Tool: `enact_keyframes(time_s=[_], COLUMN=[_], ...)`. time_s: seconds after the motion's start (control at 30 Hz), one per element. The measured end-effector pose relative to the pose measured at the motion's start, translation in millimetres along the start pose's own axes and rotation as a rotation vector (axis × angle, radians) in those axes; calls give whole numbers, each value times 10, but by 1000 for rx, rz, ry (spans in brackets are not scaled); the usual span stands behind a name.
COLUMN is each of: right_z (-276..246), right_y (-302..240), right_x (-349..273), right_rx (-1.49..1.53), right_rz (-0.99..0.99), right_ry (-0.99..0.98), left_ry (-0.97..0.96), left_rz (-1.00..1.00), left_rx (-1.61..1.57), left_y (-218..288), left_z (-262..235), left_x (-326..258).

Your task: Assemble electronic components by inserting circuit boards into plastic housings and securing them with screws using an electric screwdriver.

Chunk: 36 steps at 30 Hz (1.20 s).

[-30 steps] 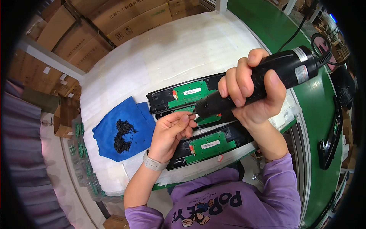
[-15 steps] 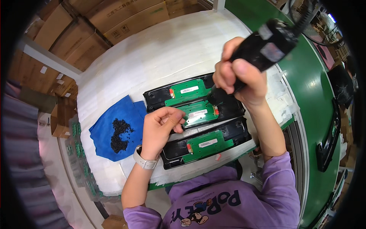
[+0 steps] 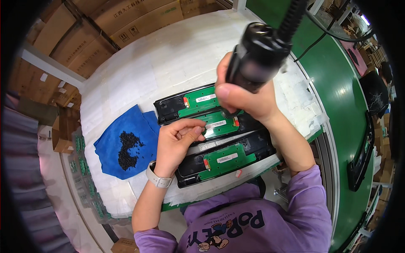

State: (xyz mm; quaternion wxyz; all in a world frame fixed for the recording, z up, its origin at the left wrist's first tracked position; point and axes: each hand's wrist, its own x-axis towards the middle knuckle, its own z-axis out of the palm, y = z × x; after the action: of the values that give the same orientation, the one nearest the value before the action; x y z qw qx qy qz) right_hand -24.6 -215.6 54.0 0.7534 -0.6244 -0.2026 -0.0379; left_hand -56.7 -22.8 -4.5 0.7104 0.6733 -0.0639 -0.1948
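In my right hand (image 3: 253, 101) is a black corded electric screwdriver (image 3: 258, 52), tilted with its lower end toward the middle green circuit board (image 3: 216, 129); the tip is hidden behind my fingers. My left hand (image 3: 175, 139) is at the left end of that board, thumb and fingertips pinched together. Whether anything small is between them cannot be made out. The board sits in a black plastic housing (image 3: 254, 124). Similar housings lie beyond it, with a green board (image 3: 198, 101), and nearer me, with another board (image 3: 228, 157).
Left of the housings, a blue cloth (image 3: 107, 145) carries a pile of small black screws (image 3: 128, 147). White sheeting covers the table (image 3: 168, 55). Cardboard boxes (image 3: 143, 21) stand behind. A green surface (image 3: 341, 139) at right holds a black housing (image 3: 361, 158). A small red piece (image 3: 238, 173) lies near the front edge.
My right hand and the screwdriver have moved left, and the screwdriver stands more upright, closer over the middle board. My left hand stays at the board's left end, its fingers slightly shifted.
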Motion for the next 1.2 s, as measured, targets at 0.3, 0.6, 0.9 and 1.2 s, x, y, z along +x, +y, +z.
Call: enact_keyframes(time_s=[0.3,0.6,0.9,1.2], right_z=[80,98,48,-133], right_y=[-28,-50,-43,-192], right_x=[-18,-17,-154,-182], right_rx=[-6,-15,66,603], right_rz=[46,65,-72,-333], right_ry=[19,22,-73,-164], left_ry=[-50,-49,-36,-112], left_rz=[12,15,12,-33], left_rx=[-29,-41,-70,-138], left_y=[-27,-11,53,100], left_z=[3,18,-4,-8], left_x=[-11,-25,-39,-55])
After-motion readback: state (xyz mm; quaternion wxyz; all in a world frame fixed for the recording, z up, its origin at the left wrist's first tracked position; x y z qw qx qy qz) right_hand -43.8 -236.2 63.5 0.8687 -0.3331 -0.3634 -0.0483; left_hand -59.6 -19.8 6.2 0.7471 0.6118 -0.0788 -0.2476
